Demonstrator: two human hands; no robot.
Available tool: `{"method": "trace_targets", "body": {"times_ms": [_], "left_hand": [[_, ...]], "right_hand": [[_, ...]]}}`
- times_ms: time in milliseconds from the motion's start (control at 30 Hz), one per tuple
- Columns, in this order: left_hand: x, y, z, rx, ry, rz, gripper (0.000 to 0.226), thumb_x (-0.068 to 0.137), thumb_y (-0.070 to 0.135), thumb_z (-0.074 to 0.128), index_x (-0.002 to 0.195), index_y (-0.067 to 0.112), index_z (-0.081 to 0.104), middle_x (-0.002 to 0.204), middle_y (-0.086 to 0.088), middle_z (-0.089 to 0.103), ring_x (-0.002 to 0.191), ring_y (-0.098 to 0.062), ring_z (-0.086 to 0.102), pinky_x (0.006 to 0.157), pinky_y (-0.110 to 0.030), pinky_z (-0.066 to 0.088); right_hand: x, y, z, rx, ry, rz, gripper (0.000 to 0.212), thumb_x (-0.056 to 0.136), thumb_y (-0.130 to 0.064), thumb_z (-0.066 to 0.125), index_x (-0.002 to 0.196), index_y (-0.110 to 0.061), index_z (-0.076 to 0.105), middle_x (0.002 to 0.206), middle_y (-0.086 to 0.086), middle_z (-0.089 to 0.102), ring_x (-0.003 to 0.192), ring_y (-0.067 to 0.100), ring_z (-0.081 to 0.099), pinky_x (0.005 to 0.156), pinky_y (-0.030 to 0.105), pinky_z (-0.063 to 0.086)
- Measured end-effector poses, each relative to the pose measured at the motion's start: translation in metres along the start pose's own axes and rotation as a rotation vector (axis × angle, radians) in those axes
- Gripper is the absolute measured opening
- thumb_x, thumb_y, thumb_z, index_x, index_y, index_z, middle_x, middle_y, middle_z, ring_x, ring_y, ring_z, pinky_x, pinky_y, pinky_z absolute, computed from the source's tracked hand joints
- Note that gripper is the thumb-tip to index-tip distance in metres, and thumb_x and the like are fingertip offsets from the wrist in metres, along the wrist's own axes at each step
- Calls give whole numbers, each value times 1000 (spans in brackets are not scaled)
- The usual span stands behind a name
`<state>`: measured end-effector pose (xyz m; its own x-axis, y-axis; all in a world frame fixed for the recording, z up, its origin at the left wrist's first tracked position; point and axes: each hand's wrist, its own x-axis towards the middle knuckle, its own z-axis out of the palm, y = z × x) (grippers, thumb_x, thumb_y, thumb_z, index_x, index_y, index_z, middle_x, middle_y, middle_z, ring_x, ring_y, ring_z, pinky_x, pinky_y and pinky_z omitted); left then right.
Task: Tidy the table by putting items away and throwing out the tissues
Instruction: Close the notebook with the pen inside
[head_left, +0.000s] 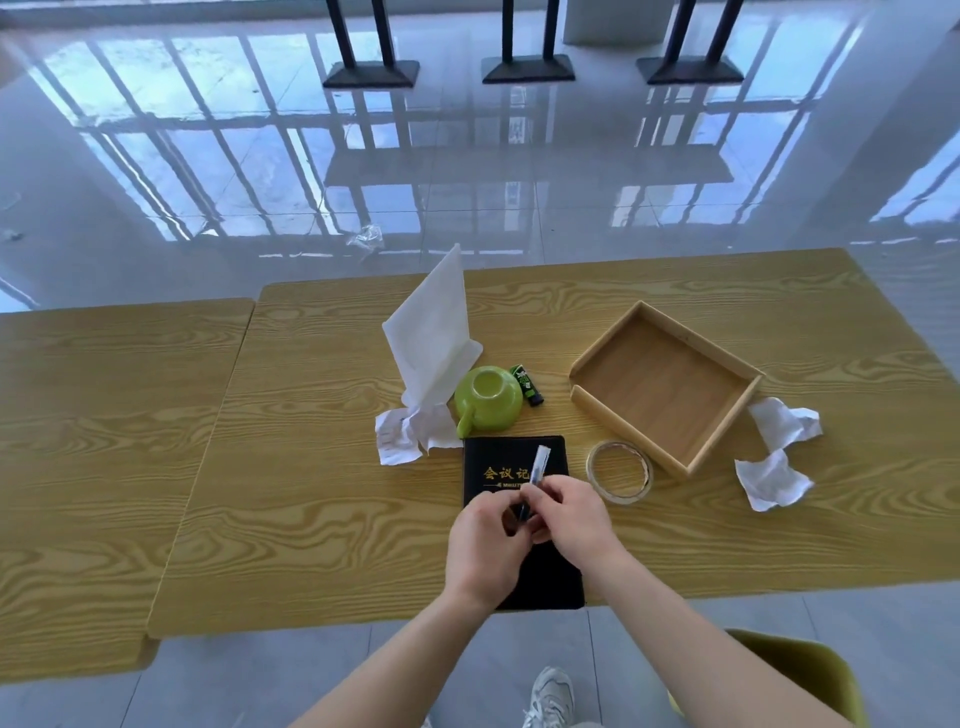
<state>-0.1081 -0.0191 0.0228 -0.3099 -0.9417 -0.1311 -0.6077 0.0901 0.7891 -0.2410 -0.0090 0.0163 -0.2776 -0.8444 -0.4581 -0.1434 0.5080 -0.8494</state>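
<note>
Left hand (485, 540) and right hand (574, 517) together grip the pen (532, 483) above the notebook (511, 467).

one head-worn view looks forward and down, close over the wooden table (322, 467), floor beyond.

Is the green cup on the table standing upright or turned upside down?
Upside down. The green cup shows its round base ring facing up, its wide rim rests on the table, and its handle points toward the person.

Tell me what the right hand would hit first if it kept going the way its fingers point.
The right hand points left toward the left hand, both gripping the pen. It would likely meet the left hand first, though depth is unclear.
</note>
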Motion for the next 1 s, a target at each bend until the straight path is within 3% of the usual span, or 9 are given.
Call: {"method": "trace_targets", "body": {"times_ms": [100, 233, 433, 633, 833, 933, 1000], "left_hand": [[-1, 8, 17, -16, -24, 13, 14, 82, 32, 66, 95, 33, 70, 84, 11, 65, 80, -6, 59, 73, -31, 51], [-1, 7, 32, 282, -88, -69, 54, 82, 44, 54, 133, 26, 53, 118, 5, 53, 111, -14, 46, 93, -28, 44], [-8, 6, 39, 578, -121, -144, 46, 84, 38, 43, 128, 26, 49, 122, 3, 47, 116, -21, 41, 94, -41, 35], [-2, 3, 29, 466, -111, -182, 41, 91, 29, 39, 129, 24, 51, 123, 4, 51, 114, -19, 45, 89, -38, 39], [3, 0, 23, 385, -141, -215, 44, 95, 28, 36, 136, 21, 50, 130, 1, 52, 120, -21, 44, 97, -38, 39], [6, 3, 18, 298, -144, -240, 41, 94, 34, 34, 121, 16, 60, 117, -5, 60, 113, -25, 50, 99, -43, 41], [12, 10, 11, 170, -162, -295, 49, 92, 53, 32, 108, 20, 64, 108, -6, 64, 108, -26, 53, 97, -46, 42]], "right_hand": [[-5, 5, -18, -28, 98, -1, 21, 94, -24, 63, 77, -13, 68, 73, 8, 71, 65, 20, 69, 61, 38, 61], [-14, 20, -45, -231, 229, 21, 26, 96, -33, 54, 77, -17, 62, 72, 2, 66, 69, 20, 62, 62, 36, 48], [-21, 36, -41, -190, 56, 124, 26, 97, -31, 51, 75, -17, 52, 71, -2, 56, 65, 15, 50, 61, 34, 40], [-24, 32, -35, -58, 108, 158, 23, 98, -30, 49, 82, -16, 57, 76, 0, 59, 69, 16, 52, 65, 34, 42], [-35, 26, -26, -136, 116, 77, 25, 98, -33, 51, 82, -15, 58, 72, -2, 59, 66, 14, 51, 63, 34, 41], [-41, 19, -29, 5, 173, 45, 26, 97, -30, 53, 83, -10, 58, 70, -1, 58, 66, 15, 50, 67, 40, 43], [-47, 13, -28, 159, 160, 17, 28, 97, -27, 55, 83, -3, 56, 71, 3, 59, 68, 19, 51, 72, 48, 45]]}}
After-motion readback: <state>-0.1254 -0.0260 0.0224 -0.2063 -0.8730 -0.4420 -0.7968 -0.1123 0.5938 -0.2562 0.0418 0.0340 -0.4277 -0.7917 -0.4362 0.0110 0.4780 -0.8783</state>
